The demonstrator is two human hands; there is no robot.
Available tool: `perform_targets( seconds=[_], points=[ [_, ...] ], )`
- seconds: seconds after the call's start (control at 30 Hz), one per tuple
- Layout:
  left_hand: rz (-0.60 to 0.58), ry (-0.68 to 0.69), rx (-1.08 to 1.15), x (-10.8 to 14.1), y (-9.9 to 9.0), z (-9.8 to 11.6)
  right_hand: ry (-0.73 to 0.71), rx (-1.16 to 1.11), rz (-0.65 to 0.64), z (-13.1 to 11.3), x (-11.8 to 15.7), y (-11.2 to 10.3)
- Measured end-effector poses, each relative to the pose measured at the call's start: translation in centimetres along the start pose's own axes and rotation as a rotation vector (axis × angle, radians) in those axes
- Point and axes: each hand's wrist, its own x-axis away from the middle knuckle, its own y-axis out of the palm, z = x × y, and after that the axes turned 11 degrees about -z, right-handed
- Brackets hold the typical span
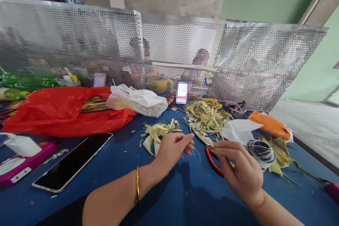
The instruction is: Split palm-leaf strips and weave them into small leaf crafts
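My left hand, with a gold bangle on the wrist, is held over the blue table. Its fingers are curled and the thumb lies along them; what they hold, if anything, I cannot make out. A fine pale thread shows just right of its fingertips. My right hand pinches a small dried leaf strip between thumb and forefinger. Partly behind that hand lie scissors with red handles, their blades pointing away. Pale husk-like strips lie beyond my left hand. A larger heap of dried scraps sits farther back.
At left are a smartphone, a purple power strip and a red plastic bag. A white bag adjoins it. At right lie a wire coil and orange packet. A perforated metal screen stands behind, people beyond.
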Motion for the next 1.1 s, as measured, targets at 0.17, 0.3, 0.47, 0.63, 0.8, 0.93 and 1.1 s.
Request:
perform_targets(
  seconds=[0.17, 0.3, 0.47, 0.63, 0.8, 0.93, 1.1],
  points=[
    [-0.21, -0.144, 0.304, 1.4, 1.2, 0.6, -0.244, 0.16, -0.193, -0.3, -0.3, 0.3],
    [-0.136, -0.098, 0.306, 1.2, 1.0, 0.4, -0.22, 0.183, -0.258, -0.8, -0.6, 0.6],
    [-0.116, -0.075, 0.318, 1.0, 1.0, 0.2, -0.155, 0.158, -0.274, -0.9, -0.8, 0.8],
    [-0.06, -0.055, 0.34, 1.3, 1.3, 0.1, 0.013, -0.035, -0.302, -0.7, -0.7, 1.1],
    [-0.002, -0.007, 0.26, 1.2, 1.6, 0.1, 0.292, -0.298, -0.33, -0.7, -0.4, 1.4],
    [-0.008, -0.021, 0.225, 1.3, 1.8, 0.5, 0.471, -0.359, -0.378, -0.6, -0.3, 1.6],
    [-0.045, -0.005, 0.132, 1.3, 1.7, 0.3, 0.608, -0.347, -0.462, -0.5, -0.3, 1.7]
  ],
)
